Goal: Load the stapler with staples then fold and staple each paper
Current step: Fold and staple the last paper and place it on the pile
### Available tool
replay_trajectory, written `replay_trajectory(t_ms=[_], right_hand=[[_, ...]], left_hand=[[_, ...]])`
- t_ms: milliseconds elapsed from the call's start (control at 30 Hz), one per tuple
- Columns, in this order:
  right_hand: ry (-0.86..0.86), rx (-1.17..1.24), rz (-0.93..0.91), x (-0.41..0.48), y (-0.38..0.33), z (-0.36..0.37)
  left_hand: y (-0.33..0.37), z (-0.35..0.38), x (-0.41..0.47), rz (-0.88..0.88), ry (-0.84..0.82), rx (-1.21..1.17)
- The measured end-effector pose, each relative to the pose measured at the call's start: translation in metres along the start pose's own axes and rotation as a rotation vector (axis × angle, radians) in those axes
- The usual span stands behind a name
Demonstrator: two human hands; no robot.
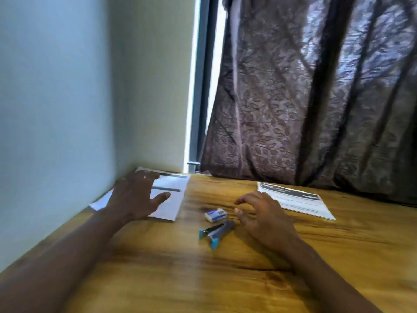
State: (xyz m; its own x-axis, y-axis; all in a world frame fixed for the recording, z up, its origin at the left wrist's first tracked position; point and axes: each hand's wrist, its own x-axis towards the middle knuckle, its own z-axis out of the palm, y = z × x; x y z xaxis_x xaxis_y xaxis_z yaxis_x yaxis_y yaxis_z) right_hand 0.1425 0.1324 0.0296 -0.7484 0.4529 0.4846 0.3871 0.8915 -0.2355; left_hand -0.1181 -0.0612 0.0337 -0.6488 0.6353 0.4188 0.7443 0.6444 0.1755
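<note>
- While the view looks down across a wooden table (225, 279), where are the two hands?
- Both bare forearms reach in from the bottom edge, and the hands are well apart. The left hand (135, 197) is at the far left, its fingers straight and spread over a loose stack of papers (171, 199) that lies against a pale wall (56, 86). That area is blurred, so I cannot tell whether the palm presses on the sheets or only hovers over them.
- And the other hand?
- The right hand (264, 218) is near the middle of the table, palm down. Its fingers are loosely curled and hold nothing.
- Where is the stapler?
- The stapler (216, 231) lies on the bare wood between the two hands, just beside the right thumb. It is dark with blue ends, and its two arms are swung apart in a narrow V. Whether any staples sit inside is too small to tell. A small white and blue box of staples (215, 214) lies just behind it, near the right fingertips.
- Is there any other paper?
- A printed sheet (295, 199) with a dark band across its top lies flat and unfolded just beyond the right hand.
- What is behind the table?
- A dark curtain (316, 86) with a leaf pattern hangs down to the table's far edge. A grey window frame (200, 86) shows between the curtain and the wall.
</note>
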Motion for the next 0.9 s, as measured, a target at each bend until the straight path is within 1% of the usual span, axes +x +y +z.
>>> replay_trajectory(t_ms=[67, 167, 300, 367, 433, 467, 533, 600, 700, 767, 800, 867, 900], right_hand=[[-0.024, 0.035, 0.003, 0.02, -0.019, 0.012], [-0.029, 0.119, 0.075, 0.056, -0.049, 0.03], [-0.076, 0.229, 0.216, 0.106, -0.093, 0.056], [-0.149, 0.263, 0.279, 0.125, -0.112, 0.073], [-0.302, 0.224, 0.367, 0.137, -0.131, 0.089], [-0.369, 0.166, 0.397, 0.14, -0.14, 0.096], [-0.421, 0.004, 0.4, 0.143, -0.153, 0.106], [-0.379, -0.107, 0.392, 0.143, -0.161, 0.114], [-0.298, -0.086, 0.427, 0.141, -0.165, 0.122], [-0.187, 0.051, 0.47, 0.143, -0.164, 0.123], [-0.115, 0.161, 0.494, 0.145, -0.161, 0.123], [0.004, 0.45, 0.567, 0.15, -0.155, 0.118], [0.03, 0.604, 0.613, 0.151, -0.152, 0.114]], left_hand=[[-0.024, 0.005, 0.003, -0.083, -0.075, 0.044], [-0.035, 0.013, 0.007, -0.158, -0.173, -0.004], [-0.034, 0.023, 0.012, -0.207, -0.213, -0.021], [-0.033, 0.025, 0.015, -0.239, -0.225, -0.019], [-0.033, 0.027, 0.019, -0.257, -0.224, 0.004], [-0.033, 0.029, 0.021, -0.269, -0.224, 0.006], [-0.033, 0.031, 0.023, -0.295, -0.243, 0.004], [-0.032, 0.032, 0.024, -0.311, -0.28, 0.009], [-0.031, 0.032, 0.025, -0.308, -0.289, -0.002], [-0.031, 0.03, 0.024, -0.305, -0.269, -0.024], [-0.031, 0.028, 0.023, -0.305, -0.258, -0.038], [-0.031, 0.027, 0.022, -0.305, -0.23, -0.068], [-0.031, 0.026, 0.022, -0.304, -0.211, -0.087]])
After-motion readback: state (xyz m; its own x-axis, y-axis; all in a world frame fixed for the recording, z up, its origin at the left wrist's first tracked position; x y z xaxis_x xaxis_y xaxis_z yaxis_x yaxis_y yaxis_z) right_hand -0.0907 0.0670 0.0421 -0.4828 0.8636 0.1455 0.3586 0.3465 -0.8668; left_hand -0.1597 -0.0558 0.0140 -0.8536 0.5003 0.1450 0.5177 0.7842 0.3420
